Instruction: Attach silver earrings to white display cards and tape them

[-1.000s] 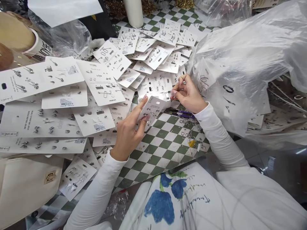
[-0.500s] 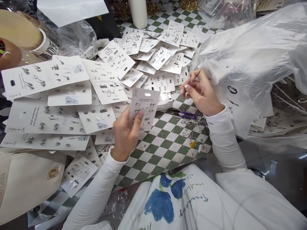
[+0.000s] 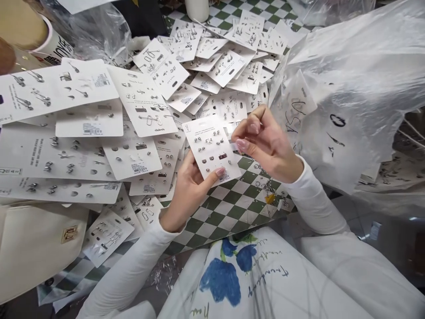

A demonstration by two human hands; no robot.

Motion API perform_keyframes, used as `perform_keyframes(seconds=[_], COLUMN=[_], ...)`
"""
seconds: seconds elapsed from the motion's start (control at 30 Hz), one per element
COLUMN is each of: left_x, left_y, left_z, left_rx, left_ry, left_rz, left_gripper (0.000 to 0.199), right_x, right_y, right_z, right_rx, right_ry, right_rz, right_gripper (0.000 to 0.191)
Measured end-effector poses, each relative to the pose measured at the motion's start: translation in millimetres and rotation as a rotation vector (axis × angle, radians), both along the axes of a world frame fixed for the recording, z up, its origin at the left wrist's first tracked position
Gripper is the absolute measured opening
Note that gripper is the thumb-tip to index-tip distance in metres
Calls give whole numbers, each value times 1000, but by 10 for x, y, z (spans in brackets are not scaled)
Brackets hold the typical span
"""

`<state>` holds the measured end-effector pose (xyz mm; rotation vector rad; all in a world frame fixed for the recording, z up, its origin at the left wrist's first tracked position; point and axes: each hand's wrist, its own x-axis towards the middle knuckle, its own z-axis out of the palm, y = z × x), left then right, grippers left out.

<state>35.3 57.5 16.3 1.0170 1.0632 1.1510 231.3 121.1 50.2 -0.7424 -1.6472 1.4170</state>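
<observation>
My left hand (image 3: 194, 188) grips a white earring card (image 3: 212, 148) by its lower part, thumb across the front and fingers behind. Rows of small silver studs and hoops sit on the card, with a barcode label near its bottom edge. At the card's right edge is my right hand (image 3: 265, 146), thumb and forefinger pinched together. Something small and pale shows at those fingertips, too unclear to name. Behind both hands spreads a heap of similar earring cards (image 3: 229, 68). Larger carded sets (image 3: 56, 150) overlap in a stack to the left.
A checkered green-and-white tabletop (image 3: 229, 208) carries loose silver bits and a yellow piece (image 3: 270, 198). Clear plastic bags (image 3: 358, 88) bulge at the right. A cream handbag (image 3: 36, 243) lies at the left, a white cup (image 3: 53, 44) behind it. A white cylinder (image 3: 197, 9) stands at the back.
My right hand has come left and down to the card's edge. The card has tilted and moved slightly right in my left hand. The purple snips are now hidden behind my right hand.
</observation>
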Motion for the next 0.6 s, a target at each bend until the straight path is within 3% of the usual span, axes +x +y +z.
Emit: perform_keyframes(seconds=[0.23, 0.6], left_x=[94, 94], left_y=[-39, -62], left_z=[11, 49], left_rx=[-89, -58], left_ry=[-12, -9], left_rz=[58, 51], left_gripper=[55, 54], right_x=[-172, -186], right_y=[-178, -218], right_z=[-53, -99], right_rx=[211, 194], right_ry=[-166, -234], right_rz=[2, 49], right_gripper=[24, 25])
